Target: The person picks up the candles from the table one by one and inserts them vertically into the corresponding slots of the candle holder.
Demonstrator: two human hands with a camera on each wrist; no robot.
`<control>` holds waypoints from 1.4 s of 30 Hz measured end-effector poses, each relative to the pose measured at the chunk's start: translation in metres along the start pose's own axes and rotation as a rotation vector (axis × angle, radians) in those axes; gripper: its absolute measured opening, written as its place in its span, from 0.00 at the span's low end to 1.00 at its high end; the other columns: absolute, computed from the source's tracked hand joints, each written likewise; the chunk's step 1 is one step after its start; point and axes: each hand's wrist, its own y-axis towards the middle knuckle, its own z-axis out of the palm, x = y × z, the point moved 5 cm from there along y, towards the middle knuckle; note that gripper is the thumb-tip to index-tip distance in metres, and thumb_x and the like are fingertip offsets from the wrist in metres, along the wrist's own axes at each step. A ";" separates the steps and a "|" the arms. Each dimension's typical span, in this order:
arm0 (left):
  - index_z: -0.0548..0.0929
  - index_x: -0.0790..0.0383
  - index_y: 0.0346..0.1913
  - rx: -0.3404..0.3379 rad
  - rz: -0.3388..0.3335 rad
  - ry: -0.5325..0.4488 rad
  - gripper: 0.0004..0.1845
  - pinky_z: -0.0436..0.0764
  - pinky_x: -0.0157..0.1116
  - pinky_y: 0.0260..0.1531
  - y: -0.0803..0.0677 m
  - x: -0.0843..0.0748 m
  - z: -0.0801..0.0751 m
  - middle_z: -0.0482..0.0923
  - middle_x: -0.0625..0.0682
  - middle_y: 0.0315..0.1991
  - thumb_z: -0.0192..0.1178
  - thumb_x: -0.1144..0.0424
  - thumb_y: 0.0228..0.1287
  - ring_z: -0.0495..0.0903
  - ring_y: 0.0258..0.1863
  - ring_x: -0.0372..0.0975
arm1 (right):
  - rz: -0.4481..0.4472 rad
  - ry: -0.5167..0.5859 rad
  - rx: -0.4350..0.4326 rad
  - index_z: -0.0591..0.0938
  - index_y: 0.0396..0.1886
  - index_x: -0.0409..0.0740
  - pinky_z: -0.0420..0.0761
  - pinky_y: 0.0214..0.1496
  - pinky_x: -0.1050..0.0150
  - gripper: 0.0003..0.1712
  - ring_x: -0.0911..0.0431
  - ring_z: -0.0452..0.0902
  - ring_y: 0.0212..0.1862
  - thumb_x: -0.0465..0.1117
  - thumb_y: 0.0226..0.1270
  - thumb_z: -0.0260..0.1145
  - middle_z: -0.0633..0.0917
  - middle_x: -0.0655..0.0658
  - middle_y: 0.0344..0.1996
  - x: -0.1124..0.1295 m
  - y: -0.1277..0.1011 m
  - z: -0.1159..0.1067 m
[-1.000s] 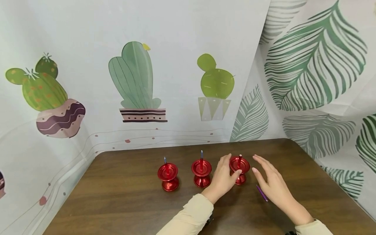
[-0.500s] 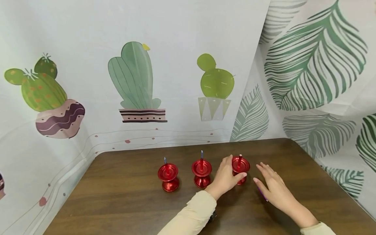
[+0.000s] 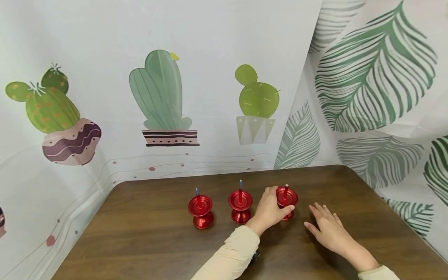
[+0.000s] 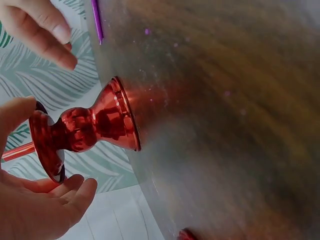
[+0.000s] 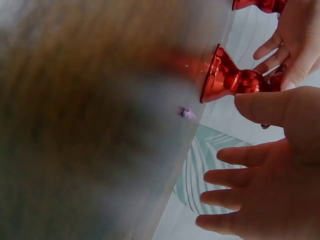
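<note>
My left hand (image 3: 270, 210) is at the rightmost red metal candle holder (image 3: 286, 197), thumb and fingers around its upper dish, as the left wrist view shows. A short red candle tube (image 4: 18, 152) stands up from that dish. The holder's base (image 4: 116, 114) rests on the table. To its right, my right hand (image 3: 328, 229) hovers palm down with fingers spread, touching nothing. A thin purple candle (image 4: 97, 21) lies on the table near the right hand; in the head view that hand mostly hides it.
Two more red candle holders, the middle one (image 3: 240, 206) and the left one (image 3: 200, 212), stand left of my left hand, each with a blue-tipped candle. The brown wooden table (image 3: 147, 233) ends at a white cloth backdrop (image 3: 213, 97) printed with cacti and leaves.
My left hand has shifted slightly right and settled around the right holder's dish. My right hand has drawn back toward me and to the right, away from it, covering the purple candle.
</note>
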 end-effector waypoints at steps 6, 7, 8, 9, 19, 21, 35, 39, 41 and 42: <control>0.68 0.66 0.64 -0.006 -0.001 0.011 0.39 0.78 0.35 0.51 0.000 -0.001 -0.001 0.73 0.54 0.53 0.70 0.49 0.55 0.76 0.52 0.42 | 0.049 -0.034 0.119 0.73 0.56 0.22 0.60 0.54 0.24 0.33 0.21 0.58 0.61 0.45 0.62 0.67 0.68 0.18 0.59 -0.003 -0.002 0.006; 0.69 0.66 0.64 -0.008 0.002 0.012 0.39 0.78 0.35 0.51 0.000 -0.001 -0.001 0.73 0.54 0.53 0.70 0.49 0.55 0.76 0.52 0.42 | 0.060 -0.035 0.150 0.73 0.56 0.22 0.60 0.54 0.24 0.33 0.21 0.58 0.61 0.45 0.62 0.67 0.67 0.17 0.59 -0.004 -0.002 0.007; 0.69 0.66 0.63 -0.010 0.003 0.013 0.38 0.78 0.35 0.51 0.000 -0.001 -0.002 0.73 0.54 0.52 0.70 0.49 0.54 0.76 0.52 0.42 | 0.071 -0.035 0.180 0.73 0.56 0.21 0.59 0.54 0.24 0.33 0.20 0.57 0.61 0.45 0.62 0.67 0.67 0.17 0.58 -0.004 -0.002 0.009; 0.69 0.66 0.63 -0.012 0.004 0.011 0.38 0.79 0.36 0.50 0.000 -0.001 -0.002 0.73 0.54 0.52 0.71 0.49 0.54 0.76 0.52 0.43 | 0.078 -0.035 0.205 0.73 0.55 0.21 0.59 0.54 0.24 0.33 0.20 0.57 0.61 0.46 0.62 0.67 0.67 0.17 0.58 -0.004 -0.002 0.010; 0.68 0.65 0.64 -0.018 -0.016 0.014 0.39 0.78 0.36 0.51 0.000 0.000 -0.001 0.73 0.54 0.52 0.70 0.48 0.54 0.75 0.52 0.42 | -0.001 -0.068 0.153 0.81 0.38 0.35 0.65 0.50 0.25 0.15 0.23 0.66 0.56 0.40 0.55 0.73 0.77 0.24 0.50 0.004 -0.001 0.009; 0.68 0.65 0.63 -0.019 -0.021 0.016 0.39 0.79 0.36 0.51 0.000 0.000 -0.001 0.73 0.53 0.52 0.70 0.48 0.54 0.75 0.52 0.42 | -0.022 -0.064 0.123 0.80 0.32 0.41 0.67 0.49 0.25 0.11 0.23 0.67 0.55 0.37 0.53 0.74 0.80 0.28 0.47 0.006 0.000 0.008; 0.69 0.66 0.62 -0.033 -0.017 0.016 0.38 0.79 0.37 0.49 0.000 0.000 0.000 0.73 0.54 0.51 0.71 0.49 0.53 0.76 0.50 0.43 | -0.109 -0.072 0.043 0.71 0.17 0.51 0.72 0.44 0.28 0.21 0.23 0.70 0.53 0.30 0.46 0.76 0.82 0.34 0.43 0.012 0.000 0.009; 0.69 0.65 0.62 -0.028 -0.029 0.004 0.38 0.79 0.37 0.50 0.001 0.000 0.000 0.73 0.54 0.51 0.71 0.49 0.53 0.76 0.50 0.43 | -0.106 -0.073 0.061 0.71 0.17 0.51 0.70 0.46 0.27 0.21 0.23 0.68 0.54 0.30 0.47 0.76 0.81 0.31 0.46 0.011 -0.001 0.008; 0.69 0.65 0.62 -0.027 -0.031 -0.005 0.38 0.79 0.38 0.49 0.001 0.000 0.000 0.73 0.54 0.51 0.71 0.49 0.53 0.76 0.50 0.44 | -0.114 -0.068 0.052 0.71 0.17 0.51 0.69 0.46 0.26 0.21 0.22 0.68 0.54 0.29 0.47 0.75 0.81 0.32 0.46 0.010 -0.001 0.006; 0.69 0.65 0.63 -0.025 -0.032 -0.007 0.38 0.79 0.38 0.50 0.001 0.000 0.001 0.73 0.54 0.51 0.71 0.49 0.53 0.76 0.51 0.44 | -0.118 -0.064 0.043 0.71 0.17 0.51 0.70 0.46 0.27 0.21 0.23 0.69 0.54 0.29 0.47 0.75 0.81 0.34 0.44 0.009 0.000 0.005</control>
